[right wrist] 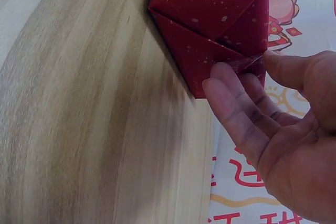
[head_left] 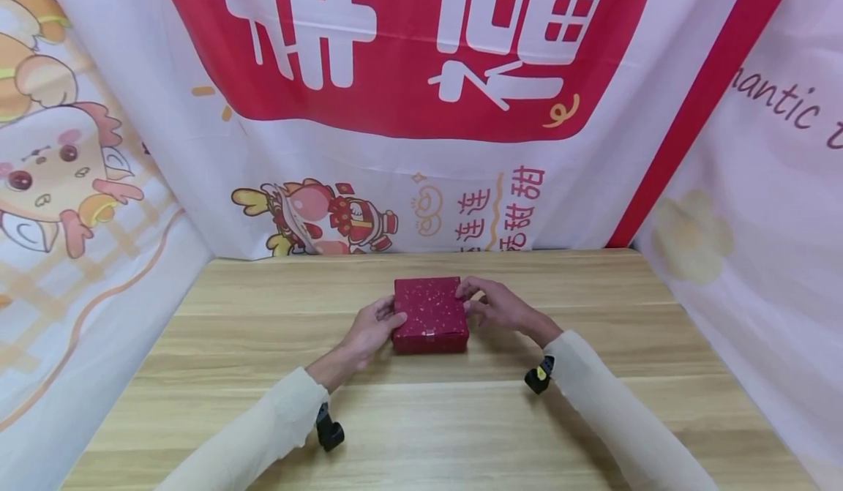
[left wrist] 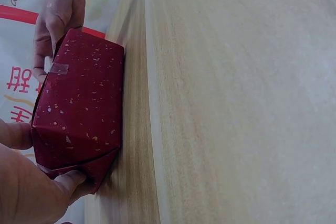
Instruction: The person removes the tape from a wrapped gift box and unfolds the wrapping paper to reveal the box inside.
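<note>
Sitting on the wood-grained counter [head_left: 421,425], a squarish box [head_left: 431,308] wears deep red paper scattered with pale flecks, a bit of clear tape [left wrist: 59,68] on its near side and creased, triangular folds at its ends (a dark gap shows under one of them). The left hand [head_left: 369,332] grips one end, thumb at the upper edge, while the right hand [head_left: 499,305] pinches the opposite end between thumb and fingertips; behind hangs a printed white cloth [head_left: 369,154].
</note>
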### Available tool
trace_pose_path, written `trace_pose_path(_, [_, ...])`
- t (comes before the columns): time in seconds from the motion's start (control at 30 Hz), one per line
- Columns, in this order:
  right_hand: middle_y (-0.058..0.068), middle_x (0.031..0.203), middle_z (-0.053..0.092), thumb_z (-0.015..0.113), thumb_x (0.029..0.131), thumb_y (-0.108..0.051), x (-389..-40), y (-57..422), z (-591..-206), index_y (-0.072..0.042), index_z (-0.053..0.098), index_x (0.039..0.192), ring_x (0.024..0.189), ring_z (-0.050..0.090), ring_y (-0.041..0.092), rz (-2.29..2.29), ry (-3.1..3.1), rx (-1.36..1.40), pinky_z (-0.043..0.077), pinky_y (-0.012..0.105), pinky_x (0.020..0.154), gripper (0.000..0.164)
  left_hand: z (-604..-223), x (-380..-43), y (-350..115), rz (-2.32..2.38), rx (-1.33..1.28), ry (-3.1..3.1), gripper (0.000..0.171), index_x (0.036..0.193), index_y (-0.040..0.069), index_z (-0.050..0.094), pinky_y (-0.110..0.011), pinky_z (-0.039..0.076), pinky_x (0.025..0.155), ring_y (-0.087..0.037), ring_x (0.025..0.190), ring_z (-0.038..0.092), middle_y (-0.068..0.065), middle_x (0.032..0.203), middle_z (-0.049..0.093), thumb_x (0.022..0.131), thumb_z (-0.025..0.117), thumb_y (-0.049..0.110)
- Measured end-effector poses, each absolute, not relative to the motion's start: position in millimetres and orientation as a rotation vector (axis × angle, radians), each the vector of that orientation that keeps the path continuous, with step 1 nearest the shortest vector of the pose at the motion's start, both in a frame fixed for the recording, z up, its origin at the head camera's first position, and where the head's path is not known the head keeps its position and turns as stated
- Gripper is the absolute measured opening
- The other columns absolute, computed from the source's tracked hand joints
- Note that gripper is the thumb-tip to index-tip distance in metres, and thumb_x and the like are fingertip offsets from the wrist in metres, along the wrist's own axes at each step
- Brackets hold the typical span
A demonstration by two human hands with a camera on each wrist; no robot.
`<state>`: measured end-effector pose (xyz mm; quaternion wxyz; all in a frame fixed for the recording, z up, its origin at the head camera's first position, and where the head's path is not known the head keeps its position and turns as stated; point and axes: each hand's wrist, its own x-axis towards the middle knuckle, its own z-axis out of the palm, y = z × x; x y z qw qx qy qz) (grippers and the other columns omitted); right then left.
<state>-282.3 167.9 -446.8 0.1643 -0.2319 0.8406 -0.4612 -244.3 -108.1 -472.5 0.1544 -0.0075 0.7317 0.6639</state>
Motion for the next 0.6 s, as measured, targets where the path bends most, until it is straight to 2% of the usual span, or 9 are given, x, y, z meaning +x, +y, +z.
trace_pose_path(0.23, [0.014, 0.113, 0.061, 0.054, 0.100, -0.010, -284.1, 166.8, -447.8, -0.012, 0.060, 0.105, 0.096, 0.066, 0.038, -1.280, 2.442, -0.682, 0.062, 0.045, 0.071, 0.008, -471.9, -243.5, -108.2, 1.903, -0.019, 2.091, 0.064, 0.154, 0.007, 0.028, -0.044, 0.036, 0.117, -0.034, 0.142, 0.039, -0.018, 0.155, 0.038, 0.098, 0.058, 0.016])
trace_pose_path(0.4, [0.007, 0.101, 0.063, 0.052, 0.100, -0.011, -284.8, 160.3, -449.4, -0.012, 0.058, 0.094, 0.094, 0.066, 0.027, -1.166, 2.566, -0.748, 0.061, 0.040, 0.076, 0.009, -471.9, -243.3, -108.1, 1.902, -0.012, 2.091, 0.064, 0.154, 0.008, 0.028, -0.044, 0.036, 0.117, -0.034, 0.143, 0.038, -0.018, 0.156, 0.037, 0.098, 0.058, 0.016])
trace_pose_path(0.5, [0.004, 0.093, 0.058, 0.050, 0.101, -0.011, -283.6, 155.2, -449.8, -0.011, 0.053, 0.088, 0.093, 0.059, 0.018, -1.034, 2.684, -0.843, 0.057, 0.034, 0.083, 0.013, -472.2, -243.6, -108.2, 1.899, -0.017, 2.098, 0.064, 0.154, 0.008, 0.028, -0.044, 0.036, 0.117, -0.034, 0.143, 0.038, -0.017, 0.156, 0.038, 0.098, 0.058, 0.016])
trace_pose_path(0.6, [0.004, 0.090, 0.049, 0.048, 0.101, -0.012, -281.3, 152.9, -450.7, -0.009, 0.049, 0.088, 0.093, 0.050, 0.016, -0.939, 2.760, -0.930, 0.050, 0.032, 0.085, 0.014, -473.0, -244.4, -108.3, 1.897, -0.023, 2.106, 0.063, 0.154, 0.008, 0.029, -0.044, 0.036, 0.117, -0.033, 0.143, 0.038, -0.017, 0.155, 0.038, 0.098, 0.058, 0.017])
